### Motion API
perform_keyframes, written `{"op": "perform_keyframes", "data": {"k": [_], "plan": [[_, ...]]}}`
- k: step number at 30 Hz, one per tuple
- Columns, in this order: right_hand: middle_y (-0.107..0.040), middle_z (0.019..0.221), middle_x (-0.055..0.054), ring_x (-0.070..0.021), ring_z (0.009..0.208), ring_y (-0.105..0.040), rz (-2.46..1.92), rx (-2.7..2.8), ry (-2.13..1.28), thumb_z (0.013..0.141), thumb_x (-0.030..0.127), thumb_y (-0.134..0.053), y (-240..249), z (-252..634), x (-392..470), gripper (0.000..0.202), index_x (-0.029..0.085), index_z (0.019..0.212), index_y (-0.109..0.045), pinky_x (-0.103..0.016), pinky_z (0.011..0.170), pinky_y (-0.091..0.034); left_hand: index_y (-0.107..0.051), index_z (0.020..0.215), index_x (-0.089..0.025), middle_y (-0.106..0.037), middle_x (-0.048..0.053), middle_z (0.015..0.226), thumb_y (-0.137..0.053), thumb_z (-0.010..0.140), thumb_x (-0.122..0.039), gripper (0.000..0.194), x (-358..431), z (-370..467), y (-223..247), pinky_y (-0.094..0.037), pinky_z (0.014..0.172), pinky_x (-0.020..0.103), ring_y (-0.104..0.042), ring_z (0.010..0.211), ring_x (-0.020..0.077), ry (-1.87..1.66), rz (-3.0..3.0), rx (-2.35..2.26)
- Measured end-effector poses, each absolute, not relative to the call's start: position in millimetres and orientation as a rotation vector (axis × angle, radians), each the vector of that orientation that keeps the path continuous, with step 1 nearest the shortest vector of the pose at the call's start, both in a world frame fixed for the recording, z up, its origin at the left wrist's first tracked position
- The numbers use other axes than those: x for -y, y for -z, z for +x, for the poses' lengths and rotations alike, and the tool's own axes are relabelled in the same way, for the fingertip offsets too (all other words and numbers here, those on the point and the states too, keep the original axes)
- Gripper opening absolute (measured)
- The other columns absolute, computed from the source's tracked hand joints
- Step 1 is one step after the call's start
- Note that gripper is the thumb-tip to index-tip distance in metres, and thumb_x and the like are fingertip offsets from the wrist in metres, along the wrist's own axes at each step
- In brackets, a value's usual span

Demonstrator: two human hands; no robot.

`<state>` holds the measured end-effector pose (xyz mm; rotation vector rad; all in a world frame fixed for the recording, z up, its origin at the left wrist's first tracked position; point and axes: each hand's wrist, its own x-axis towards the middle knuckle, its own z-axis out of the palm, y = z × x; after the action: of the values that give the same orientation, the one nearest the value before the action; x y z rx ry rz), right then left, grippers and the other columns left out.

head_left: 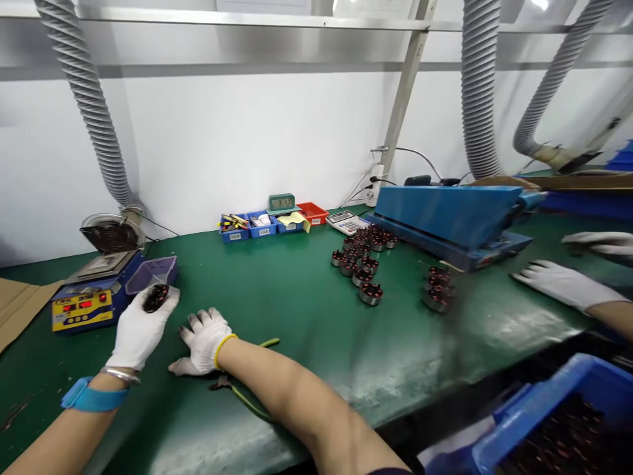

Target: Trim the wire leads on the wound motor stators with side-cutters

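Gripping a dark round copper-wound coil (155,297) beside the yellow-fronted solder station (84,305), the white-gloved left hand (140,330) risks fumbling it (cotton slips); the right hand (204,343) lies flat, released.

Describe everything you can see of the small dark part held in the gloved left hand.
The wound coil part is small, round and dark, with reddish-brown windings like copper wire showing around a black core. It sits in the left hand, gripped by the white-gloved fingers and lifted just above the green table, beside a clear purple tray and the yellow-fronted blue unit. Motion blur hides finer detail. Similar parts stand grouped farther right.
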<state>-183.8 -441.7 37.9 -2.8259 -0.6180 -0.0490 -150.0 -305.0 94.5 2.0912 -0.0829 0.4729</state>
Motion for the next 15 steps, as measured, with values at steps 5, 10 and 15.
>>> {"op": "perform_keyframes", "data": {"k": [5,10,15], "plan": [[-0.046,0.158,-0.021,-0.0326,0.140,-0.050,-2.728,0.693,0.091,0.083,0.075,-0.063,-57.1,-224.2,457.1,0.099,0.013,0.156,-0.042,-0.043,0.114,-0.042,-0.070,0.112,-0.016,-0.077,0.011,0.114,-0.073,0.069,-0.047,0.053,280.0,-167.2,-98.6,-0.050,0.113,0.049,-0.070,0.115,0.0321,-0.516,2.082,0.037],[-0.053,0.149,-0.026,-0.0442,0.134,-0.052,-2.710,0.641,0.033,0.062,0.057,-0.083,-38.9,-291.0,508.0,0.098,0.012,0.145,-0.057,-0.057,0.113,-0.042,-0.068,0.117,-0.010,-0.077,0.013,0.116,-0.075,0.073,-0.042,0.055,272.6,-187.9,-90.8,-0.052,0.110,0.043,-0.072,0.111,0.0262,-0.451,2.004,0.054],[-0.064,0.133,-0.025,-0.0440,0.126,-0.057,-2.828,0.408,0.299,0.078,0.050,-0.062,-0.3,-335.2,561.2,0.068,0.011,0.134,-0.061,-0.063,0.111,-0.042,-0.060,0.134,-0.013,-0.074,0.011,0.122,-0.078,0.072,-0.039,0.069,301.6,-222.5,-66.2,-0.055,0.105,0.040,-0.072,0.110,0.0242,-0.195,1.983,0.284]]}}
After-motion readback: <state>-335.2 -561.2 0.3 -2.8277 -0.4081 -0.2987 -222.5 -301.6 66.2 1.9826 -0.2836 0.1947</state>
